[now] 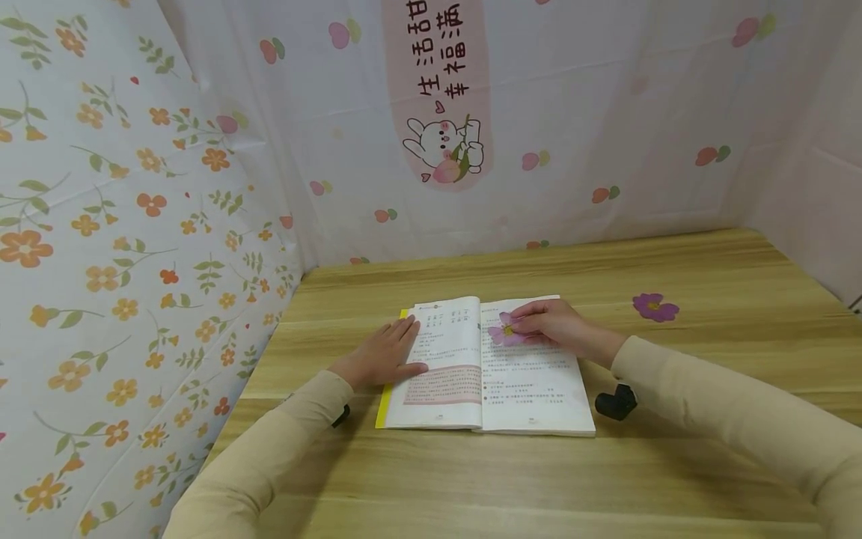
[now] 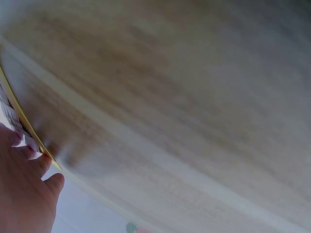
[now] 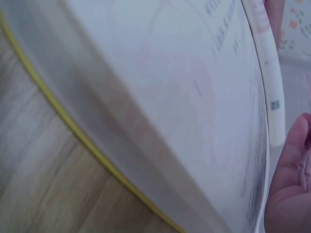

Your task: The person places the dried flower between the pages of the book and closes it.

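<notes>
An open book (image 1: 444, 412) with printed pages and a yellow cover edge lies on the wooden table. My left hand (image 1: 380, 355) rests on the outer side of its left page, fingers extended and thumb pointing inward. Over the upper part of the right page, my right hand (image 1: 555, 328) pinches a pale pink-purple flower (image 1: 503, 331) with a yellow centre. In the left wrist view the left hand (image 2: 29, 184) touches the book's yellow edge (image 2: 29, 126). The right wrist view shows the right hand (image 3: 291, 179) beside the page (image 3: 194, 92); the flower is hidden there.
A darker purple flower (image 1: 655, 307) lies on the table (image 1: 458, 486) to the right of the book. Black wrist devices (image 1: 616, 403) show under the sleeves. A patterned cloth (image 1: 579, 97) hangs behind the table, and a floral cloth (image 1: 135, 262) hangs at the left.
</notes>
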